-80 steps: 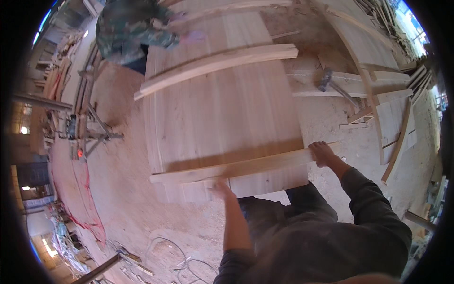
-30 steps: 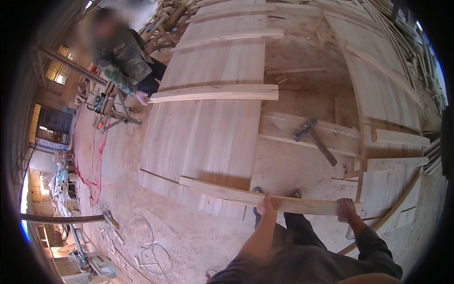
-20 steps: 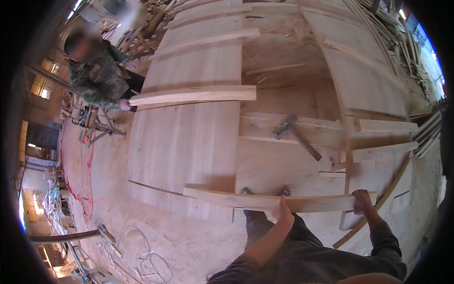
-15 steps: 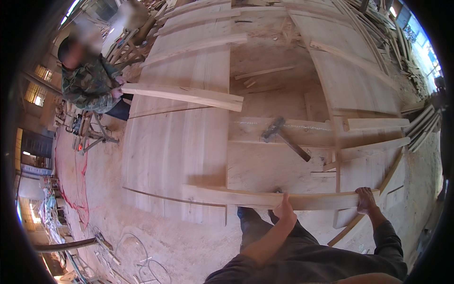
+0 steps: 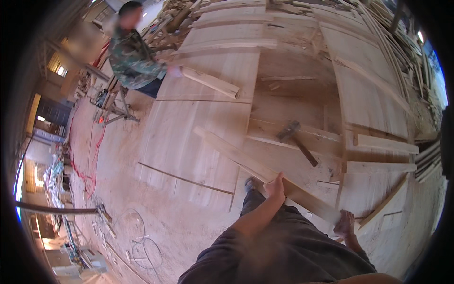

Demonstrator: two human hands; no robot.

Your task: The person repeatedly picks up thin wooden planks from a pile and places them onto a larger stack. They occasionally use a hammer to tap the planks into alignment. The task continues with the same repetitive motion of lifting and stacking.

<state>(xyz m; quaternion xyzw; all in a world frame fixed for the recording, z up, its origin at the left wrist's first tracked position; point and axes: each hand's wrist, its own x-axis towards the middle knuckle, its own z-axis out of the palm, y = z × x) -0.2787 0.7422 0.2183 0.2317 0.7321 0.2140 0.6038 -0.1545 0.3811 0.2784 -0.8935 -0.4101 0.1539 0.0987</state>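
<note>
Both my hands are wrapped round a long, pale wooden plank [image 5: 309, 202], which slants from the upper left down toward me. My left hand [image 5: 275, 187] grips it near its middle, thumb up along the edge. Close to the plank's near right end, my right hand [image 5: 344, 224] closes round it. The far end reaches over a wide, light wooden panel [image 5: 194, 123] on the left; whether it touches is unclear. Beyond my hands, a hammer [image 5: 305, 150] with a dark head and wooden handle rests on the crosspieces between this panel and another panel [image 5: 362, 90] on the right.
At the left panel's far side a person in a camouflage jacket [image 5: 130, 57] holds another plank [image 5: 213, 83]. Short boards [image 5: 385, 143] lie on the right panel. Stacked timber [image 5: 380, 47] lines the right side. A stand [image 5: 116, 106], red cord [image 5: 89, 170] and looped cable [image 5: 144, 253] are at left.
My plank has swung from nearly level to a diagonal, its left end farther from me. My right hand has come nearer my body. The view has shifted, and the other person's plank sits differently.
</note>
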